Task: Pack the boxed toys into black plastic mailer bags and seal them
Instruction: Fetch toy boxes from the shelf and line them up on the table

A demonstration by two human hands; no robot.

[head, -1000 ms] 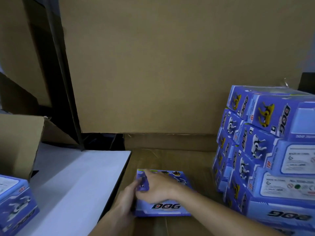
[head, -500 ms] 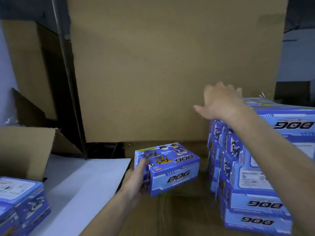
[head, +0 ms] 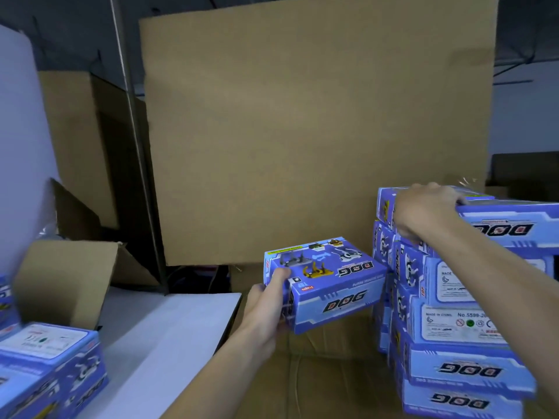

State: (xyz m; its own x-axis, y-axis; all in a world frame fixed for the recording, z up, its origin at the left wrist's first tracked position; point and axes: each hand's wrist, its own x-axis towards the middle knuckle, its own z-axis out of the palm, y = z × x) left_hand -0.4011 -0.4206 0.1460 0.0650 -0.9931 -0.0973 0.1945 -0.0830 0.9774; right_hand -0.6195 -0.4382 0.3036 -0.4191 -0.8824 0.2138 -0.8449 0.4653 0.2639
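Observation:
My left hand (head: 267, 303) grips the left end of a blue "DOG" toy box (head: 329, 285) and holds it lifted above the cardboard floor of a big carton. My right hand (head: 423, 207) is curled over the near corner of the top box (head: 514, 225) on a tall stack of the same blue boxes (head: 459, 343) at the right. No black mailer bag is in view.
A tall cardboard wall (head: 302, 131) stands behind. A white table (head: 157, 337) lies at the left with more blue toy boxes (head: 51, 370) on its near corner and an open brown carton (head: 66, 279) behind them. A metal pole (head: 133, 131) rises at the left.
My left hand has lifted the box off the carton floor and raised it. My right hand left that box, reached right and came down onto the top box of the stack.

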